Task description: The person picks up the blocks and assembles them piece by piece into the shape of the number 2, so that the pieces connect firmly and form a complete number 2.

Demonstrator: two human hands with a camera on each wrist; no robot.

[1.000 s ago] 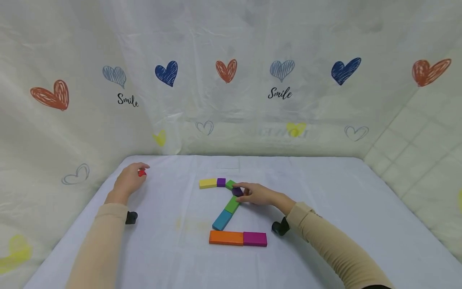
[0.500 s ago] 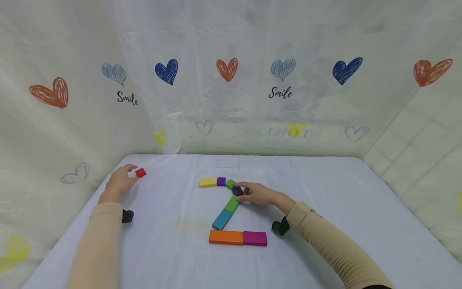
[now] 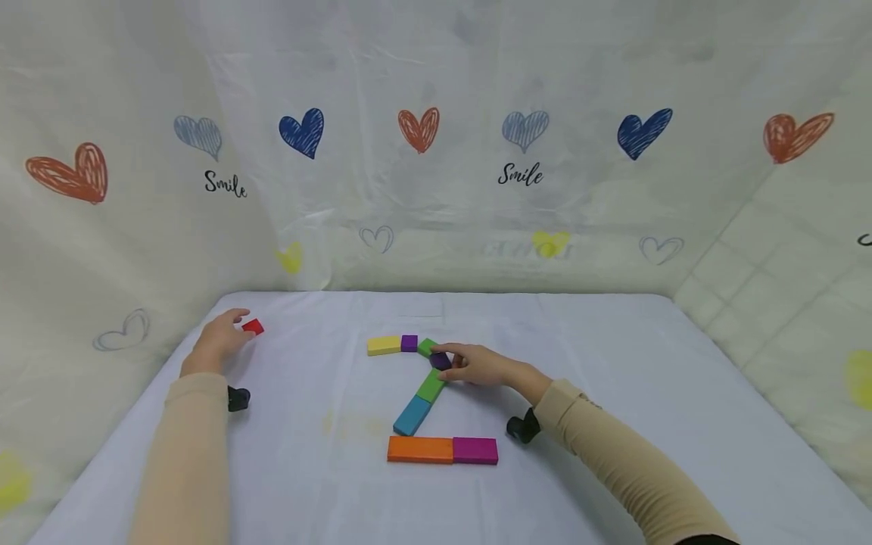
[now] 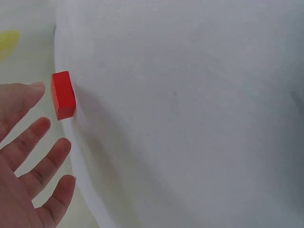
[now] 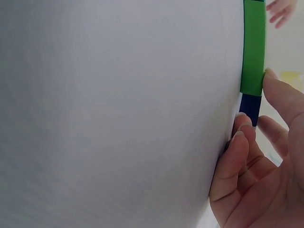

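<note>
At the table's far left, my left hand (image 3: 216, 339) is beside a red block (image 3: 253, 327), its fingers spread. The left wrist view shows a gap between the thumb and the red block (image 4: 63, 96), which lies on the cloth. My right hand (image 3: 487, 365) has its fingers and thumb curled about a dark purple block (image 3: 440, 361) in a bent row of blocks. Its index finger reaches a small green block (image 3: 426, 347); the thumb lies against a longer green block (image 3: 431, 386). Fingers partly hide the dark block (image 5: 250, 108) in the right wrist view.
The row continues with a purple block (image 3: 409, 343) and a yellow block (image 3: 384, 346) at its far end, and a blue block (image 3: 412, 416) at its near end. Below lie an orange block (image 3: 420, 450) and a magenta block (image 3: 475, 450), end to end. A white cloth (image 3: 306, 469) covers the table.
My left hand has let go of the red block, which it held a second ago, and drawn back left. The right hand stays at the dark purple block. The head view has turned slightly right.
</note>
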